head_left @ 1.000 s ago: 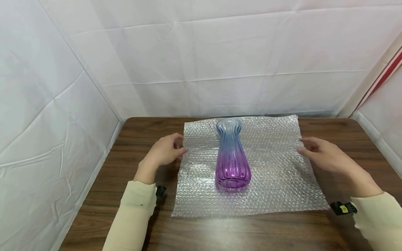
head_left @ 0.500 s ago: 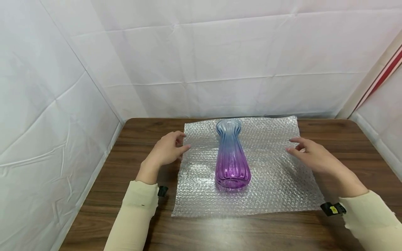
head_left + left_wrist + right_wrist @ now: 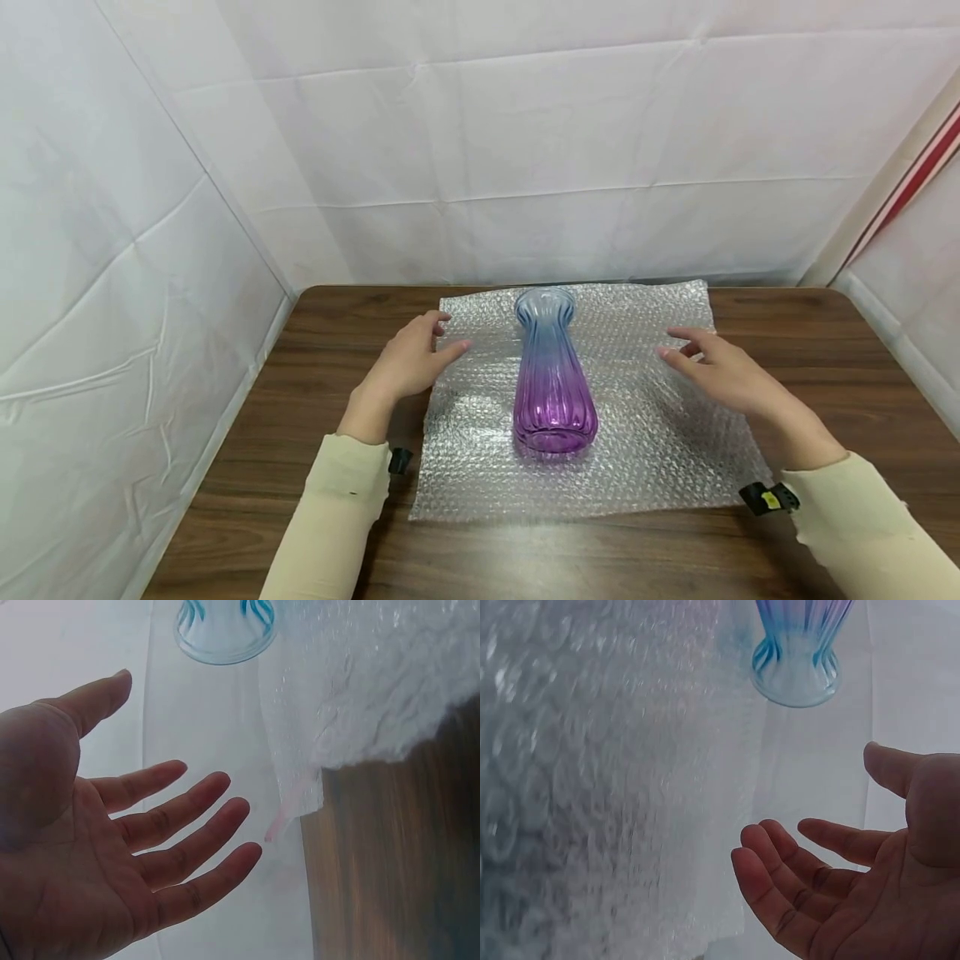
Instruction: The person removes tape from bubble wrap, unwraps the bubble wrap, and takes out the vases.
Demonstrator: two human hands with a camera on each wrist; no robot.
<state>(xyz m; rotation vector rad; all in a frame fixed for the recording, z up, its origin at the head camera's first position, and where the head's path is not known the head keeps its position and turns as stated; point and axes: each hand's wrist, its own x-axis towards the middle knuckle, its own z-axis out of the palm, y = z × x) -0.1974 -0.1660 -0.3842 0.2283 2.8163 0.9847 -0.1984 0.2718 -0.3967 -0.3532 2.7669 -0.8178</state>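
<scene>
A ribbed glass vase (image 3: 553,375), blue at its mouth and purple at its base, lies on its side on a sheet of bubble wrap (image 3: 480,475). Its mouth points to the back of the table. My left hand (image 3: 408,358) hovers by the sheet's left edge, fingers loosely spread and holding nothing. Over the right part of the sheet is my right hand (image 3: 720,371), also apart from the vase with relaxed fingers. Both wrist views show an unoccupied palm, with the vase's clear rim (image 3: 225,645) above the left hand and its mouth (image 3: 799,675) above the right.
The brown wooden table (image 3: 337,333) lies under the sheet. A white cloth wall (image 3: 480,150) hangs behind it, and another stands at the left. A red stripe (image 3: 926,171) runs down the right corner.
My right hand has moved left, in over the bubble wrap toward the vase. My left hand has shifted slightly right, its thumb now farther over the sheet. The vase has stayed put.
</scene>
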